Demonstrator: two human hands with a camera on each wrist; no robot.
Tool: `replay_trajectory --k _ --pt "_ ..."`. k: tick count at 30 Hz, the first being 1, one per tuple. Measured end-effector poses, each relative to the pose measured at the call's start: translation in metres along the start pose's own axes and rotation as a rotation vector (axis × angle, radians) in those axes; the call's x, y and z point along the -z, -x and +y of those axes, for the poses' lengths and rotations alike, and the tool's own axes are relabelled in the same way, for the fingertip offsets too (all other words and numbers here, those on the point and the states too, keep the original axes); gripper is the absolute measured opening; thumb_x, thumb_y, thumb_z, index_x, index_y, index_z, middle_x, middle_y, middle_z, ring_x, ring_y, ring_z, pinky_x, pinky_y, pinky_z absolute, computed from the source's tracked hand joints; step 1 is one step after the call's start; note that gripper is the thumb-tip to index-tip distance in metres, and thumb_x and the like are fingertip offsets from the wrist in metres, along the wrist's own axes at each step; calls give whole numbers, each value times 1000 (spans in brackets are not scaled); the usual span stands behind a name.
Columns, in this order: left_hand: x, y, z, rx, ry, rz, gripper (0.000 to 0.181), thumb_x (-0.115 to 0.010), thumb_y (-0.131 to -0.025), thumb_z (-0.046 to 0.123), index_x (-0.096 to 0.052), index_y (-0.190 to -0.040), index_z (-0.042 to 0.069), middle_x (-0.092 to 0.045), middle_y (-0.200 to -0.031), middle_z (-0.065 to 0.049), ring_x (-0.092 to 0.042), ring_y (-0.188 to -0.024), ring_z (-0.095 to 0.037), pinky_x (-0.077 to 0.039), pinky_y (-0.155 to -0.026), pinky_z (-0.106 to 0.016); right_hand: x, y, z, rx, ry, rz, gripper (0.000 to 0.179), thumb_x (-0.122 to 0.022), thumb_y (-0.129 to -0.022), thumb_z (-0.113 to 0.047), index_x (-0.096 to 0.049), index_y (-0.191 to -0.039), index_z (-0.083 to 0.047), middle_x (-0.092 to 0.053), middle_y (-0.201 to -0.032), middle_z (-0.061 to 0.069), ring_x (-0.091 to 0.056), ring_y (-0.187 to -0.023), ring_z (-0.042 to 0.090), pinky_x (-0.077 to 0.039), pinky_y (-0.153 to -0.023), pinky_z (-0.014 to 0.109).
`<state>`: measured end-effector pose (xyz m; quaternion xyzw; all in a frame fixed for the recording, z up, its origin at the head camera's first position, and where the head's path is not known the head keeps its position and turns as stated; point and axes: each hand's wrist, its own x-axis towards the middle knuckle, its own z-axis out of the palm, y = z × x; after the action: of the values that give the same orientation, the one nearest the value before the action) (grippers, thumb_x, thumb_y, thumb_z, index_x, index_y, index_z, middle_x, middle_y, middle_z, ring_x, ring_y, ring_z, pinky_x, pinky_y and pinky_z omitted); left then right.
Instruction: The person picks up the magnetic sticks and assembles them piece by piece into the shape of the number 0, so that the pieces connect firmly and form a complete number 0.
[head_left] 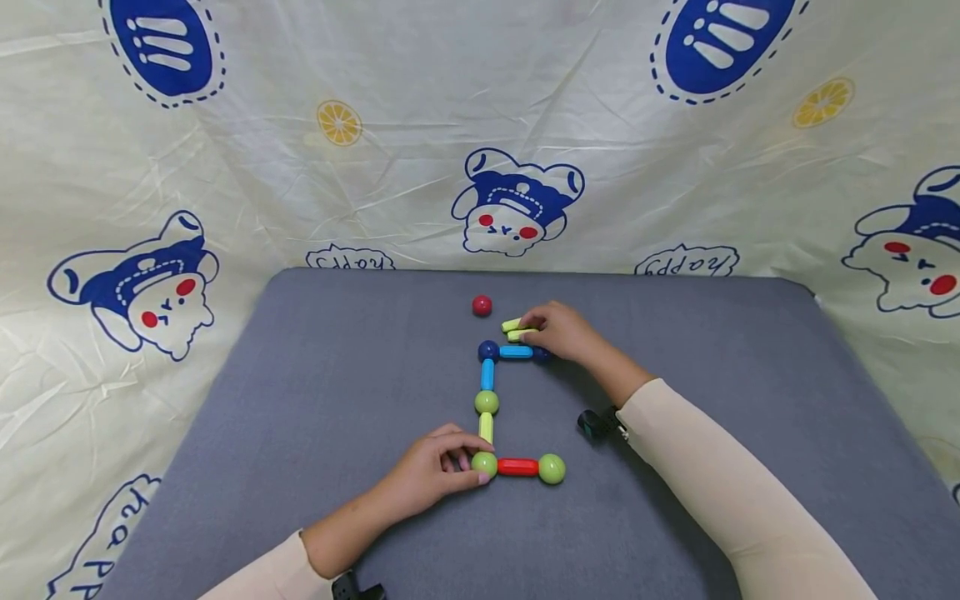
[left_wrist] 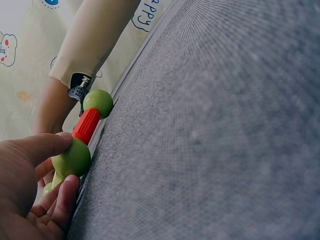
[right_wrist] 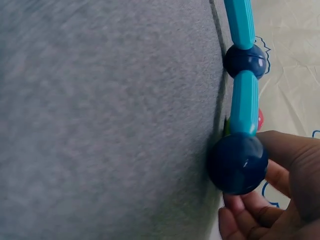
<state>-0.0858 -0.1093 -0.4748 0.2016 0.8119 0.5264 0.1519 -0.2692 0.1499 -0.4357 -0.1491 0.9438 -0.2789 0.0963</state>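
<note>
My left hand (head_left: 431,471) pinches the green ball (left_wrist: 72,159) at the near left corner of a chain of balls and rods. A red rod (head_left: 517,467) joins that ball to another green ball (head_left: 552,468) on its right. Away from me, a yellow-green rod (head_left: 486,427), a green ball (head_left: 487,402) and a blue rod (head_left: 487,375) lead to a dark blue ball (head_left: 489,351). Another blue rod (head_left: 516,352) runs right to a second dark blue ball (right_wrist: 238,164). Just beyond it, my right hand (head_left: 561,331) pinches the nearer of two loose yellow-green rods (head_left: 517,336).
A loose red ball (head_left: 482,306) lies near the far side of the grey table (head_left: 360,350). Behind the table hangs a pale printed cloth (head_left: 420,200). A black wrist device (head_left: 596,425) hangs under the right forearm, beside the chain.
</note>
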Motion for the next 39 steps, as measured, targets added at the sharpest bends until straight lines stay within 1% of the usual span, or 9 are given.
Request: replay_trajectory --k 6,9,12,14,17,20,27,32,39 --pt "0 1 0 1 -1 0 30 -82 -86 27 -74 -115 28 -61 -95 6 -57 -80 -5 -51 -69 -21 1 -4 -4 -6 52 -38 24 -73 -92 -20 -73 -110 -3 -71 -101 13 -58 -89 24 -48 -80 37" --pt "-1 1 0 -1 -2 1 30 -82 -86 28 -74 -115 29 -61 -95 7 -57 -80 -5 -51 -69 -22 0 -5 -4 -16 58 -39 23 -73 -93 -19 -73 -110 -4 -70 -102 13 -58 -89 24 -48 -81 37" --pt "-1 0 0 0 -2 -2 30 -82 -86 28 -74 -115 29 -61 -95 7 -57 -80 -5 -51 -69 -22 0 -4 -5 -19 38 -5 21 -71 -94 -17 -73 -110 -4 -68 -105 14 -58 -93 26 -49 -85 39" --pt "0 0 0 3 -2 -2 30 -82 -86 28 -74 -116 28 -61 -96 7 -57 -81 -5 -51 -70 -22 1 -2 -5 -16 5 28 20 -70 -95 -17 -72 -110 -4 -66 -108 14 -58 -97 27 -50 -88 41" --pt "0 0 0 4 1 -2 31 -82 -86 27 -74 -116 27 -61 -95 6 -57 -81 -5 -51 -70 -22 3 2 -6 -4 -38 77 19 -69 -96 -18 -72 -110 -5 -64 -110 14 -59 -100 28 -52 -89 42" --pt "1 0 0 0 -4 -1 31 -82 -86 26 -74 -115 27 -61 -95 6 -57 -80 -5 -51 -70 -21 6 6 -6 0 -79 101 21 -70 -96 -21 -71 -112 -6 -65 -114 14 -60 -104 30 -53 -90 44" --pt "1 0 1 -2 6 -1 30 -82 -86 26 -74 -115 26 -61 -95 5 -57 -81 -5 -51 -70 -21 13 22 -7 8 -139 148 25 -71 -96 -25 -70 -115 -8 -66 -112 12 -62 -102 28 -55 -87 43" --pt "0 0 1 -6 1 2 32 -82 -86 27 -74 -116 25 -61 -94 5 -56 -81 -5 -50 -70 -21 11 38 -8 16 -195 181 26 -72 -96 -23 -69 -115 -6 -68 -109 12 -64 -98 27 -56 -83 41" --pt "0 0 1 -4 -8 6 32 -82 -86 28 -74 -117 25 -61 -94 5 -57 -81 -5 -50 -70 -21 1 66 -9 -16 -262 156 26 -72 -96 -25 -68 -115 -8 -72 -108 10 -67 -97 23 -57 -83 36"
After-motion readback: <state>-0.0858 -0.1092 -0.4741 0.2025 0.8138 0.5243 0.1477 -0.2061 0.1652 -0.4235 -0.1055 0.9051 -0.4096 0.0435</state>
